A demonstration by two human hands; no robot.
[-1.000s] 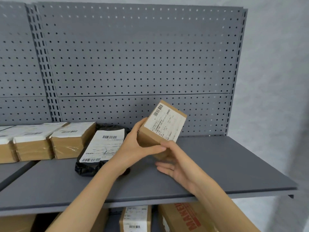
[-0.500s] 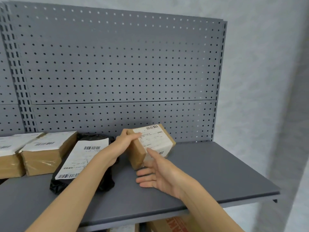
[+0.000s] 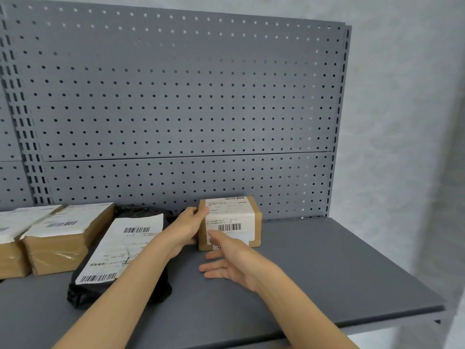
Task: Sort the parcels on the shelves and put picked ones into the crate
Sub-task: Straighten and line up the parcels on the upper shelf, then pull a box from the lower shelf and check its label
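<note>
Gripping boxy cardboard parcel [image 3: 234, 222] — left hand [image 3: 187, 229], matte shelf [image 3: 339, 268]

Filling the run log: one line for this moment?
left hand: grips small box | small box: on shelf | right hand: open, beside box

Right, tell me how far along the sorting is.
Done: two brown boxes and a black bag parcel lie in a row on the shelf. In hand: the left hand holds the small box, the right hand open beside it. Left: no crate in view.
</note>
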